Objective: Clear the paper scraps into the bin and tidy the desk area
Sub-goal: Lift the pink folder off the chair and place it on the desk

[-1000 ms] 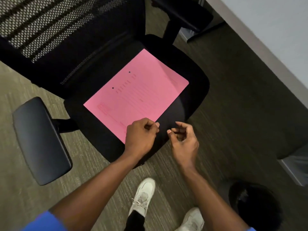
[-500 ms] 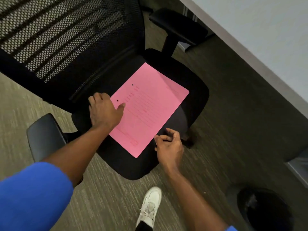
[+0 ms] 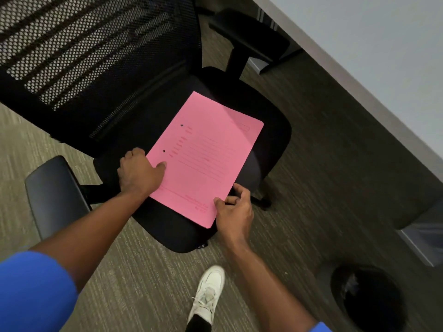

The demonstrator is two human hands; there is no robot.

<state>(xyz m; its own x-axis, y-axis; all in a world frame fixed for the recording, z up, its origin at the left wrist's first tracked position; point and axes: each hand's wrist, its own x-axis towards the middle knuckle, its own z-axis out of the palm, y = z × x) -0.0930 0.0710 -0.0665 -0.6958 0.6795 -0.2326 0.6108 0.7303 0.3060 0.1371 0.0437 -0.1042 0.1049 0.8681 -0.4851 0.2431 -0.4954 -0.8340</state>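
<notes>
Right hand (image 3: 233, 212) has slid up to the folder (image 3: 206, 159) corner at 5 o'clock, fingers (image 3: 219, 201) pinching it; left hand (image 3: 137, 172) grips the 9 o'clock edge, thumb on top. Folder lies on the seat (image 3: 275, 140).

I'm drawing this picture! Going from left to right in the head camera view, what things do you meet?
Blue sleeve → chair armrest → left hand → pink folder → right hand → black bin.
</notes>
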